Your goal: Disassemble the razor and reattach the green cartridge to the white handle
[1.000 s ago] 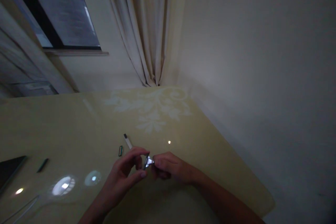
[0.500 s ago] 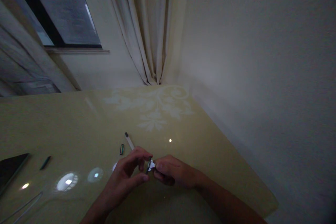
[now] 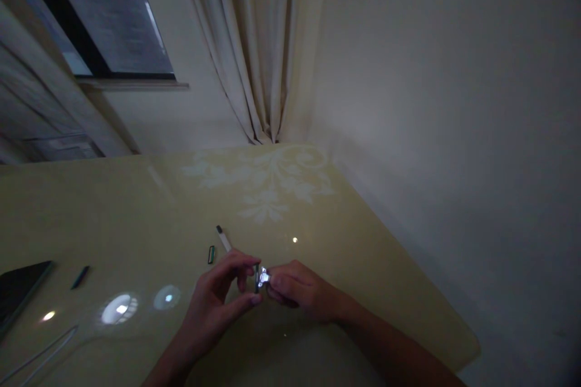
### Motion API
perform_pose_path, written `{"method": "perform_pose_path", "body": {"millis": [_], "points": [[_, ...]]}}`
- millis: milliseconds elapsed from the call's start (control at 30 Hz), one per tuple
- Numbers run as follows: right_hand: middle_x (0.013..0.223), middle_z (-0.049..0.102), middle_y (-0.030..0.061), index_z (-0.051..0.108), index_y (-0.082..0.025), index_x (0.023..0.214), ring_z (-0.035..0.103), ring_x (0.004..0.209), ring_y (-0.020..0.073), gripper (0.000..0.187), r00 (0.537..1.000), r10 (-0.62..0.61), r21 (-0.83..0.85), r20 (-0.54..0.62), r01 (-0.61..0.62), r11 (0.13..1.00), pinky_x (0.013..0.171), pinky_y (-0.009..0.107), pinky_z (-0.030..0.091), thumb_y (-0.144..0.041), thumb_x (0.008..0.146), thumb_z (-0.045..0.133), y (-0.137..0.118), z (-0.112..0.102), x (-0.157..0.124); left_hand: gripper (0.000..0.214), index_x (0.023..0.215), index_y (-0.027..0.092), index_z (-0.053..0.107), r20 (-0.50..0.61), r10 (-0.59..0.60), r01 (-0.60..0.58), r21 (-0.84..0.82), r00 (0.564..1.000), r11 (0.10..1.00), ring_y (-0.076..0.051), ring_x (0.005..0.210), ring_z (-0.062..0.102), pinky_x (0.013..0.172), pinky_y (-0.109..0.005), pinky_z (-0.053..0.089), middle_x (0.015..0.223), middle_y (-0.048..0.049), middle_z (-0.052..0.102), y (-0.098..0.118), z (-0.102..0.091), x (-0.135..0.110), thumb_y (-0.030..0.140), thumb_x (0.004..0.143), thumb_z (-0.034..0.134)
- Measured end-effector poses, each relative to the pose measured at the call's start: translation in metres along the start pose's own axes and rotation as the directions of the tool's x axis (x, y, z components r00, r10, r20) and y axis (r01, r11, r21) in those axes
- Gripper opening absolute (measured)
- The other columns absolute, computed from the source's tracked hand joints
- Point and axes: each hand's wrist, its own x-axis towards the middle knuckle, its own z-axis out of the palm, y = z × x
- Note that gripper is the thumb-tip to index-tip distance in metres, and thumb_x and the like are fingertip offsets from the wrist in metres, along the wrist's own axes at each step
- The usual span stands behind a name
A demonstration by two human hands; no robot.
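My left hand (image 3: 218,299) pinches a thin, dark, narrow piece (image 3: 256,278) by its two ends, between thumb and fingers; it looks like a razor cartridge. My right hand (image 3: 299,290) is closed round a tool with a shiny metal head (image 3: 264,278), which looks like a razor handle. That head points left and sits right against or just beside the dark piece; contact is hard to make out. The rest of the handle is hidden in my right fist. Both hands are above the glossy table (image 3: 363,272).
Beyond my left hand lie a small dark rectangular frame (image 3: 211,254) with a greenish inside and a white stick with a dark tip (image 3: 223,238). Farther left are a short dark bar (image 3: 80,277), a dark flat panel (image 3: 22,287) and a white cable (image 3: 49,347). A wall (image 3: 431,133) borders the right side.
The shiny metal head has turned slightly and now shows a brighter, wider face. The dark piece stands more upright in my left fingers. Both hands appear slightly higher in the view.
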Motion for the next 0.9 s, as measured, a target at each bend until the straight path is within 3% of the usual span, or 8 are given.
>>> {"method": "perform_pose_path", "body": {"millis": [333,600,900], "points": [[0.064,0.041,-0.0052,0.046,-0.021,0.073,0.034,0.058,0.0120,0.057,0.999,0.009,-0.027,0.032,-0.008,1.000,0.059,0.029,0.029,-0.064,0.110,0.044,-0.0011,0.0001,-0.0006,0.038,0.116,0.028,0.085,0.041,-0.009,0.010,-0.040,0.999,0.999,-0.017,0.077,0.062,0.070,-0.026,0.050,0.086,-0.0023,0.065,0.0035,0.0000,0.0035,0.031,0.080,0.095],[0.065,0.042,-0.0051,0.050,-0.020,0.076,0.034,0.058,0.0116,0.058,0.999,0.011,0.004,0.052,-0.011,1.000,0.059,0.028,0.029,-0.067,0.110,0.043,-0.0017,-0.0008,-0.0021,0.040,0.114,0.026,0.085,0.113,-0.068,0.085,-0.152,0.991,0.985,-0.017,0.080,0.061,0.072,-0.026,0.048,0.090,-0.0037,0.066,0.0039,-0.0003,0.0018,0.042,0.078,0.096],[0.066,0.044,-0.0042,0.051,-0.020,0.076,0.037,0.059,0.0118,0.058,0.998,0.016,0.005,0.056,-0.016,1.000,0.058,0.028,0.030,-0.068,0.109,0.044,-0.0022,-0.0011,-0.0035,0.043,0.112,0.026,0.085,0.151,-0.113,0.148,-0.247,0.982,0.958,-0.018,0.083,0.060,0.073,-0.026,0.047,0.091,-0.0034,0.066,0.0036,0.0017,-0.0012,0.043,0.075,0.098]]}}
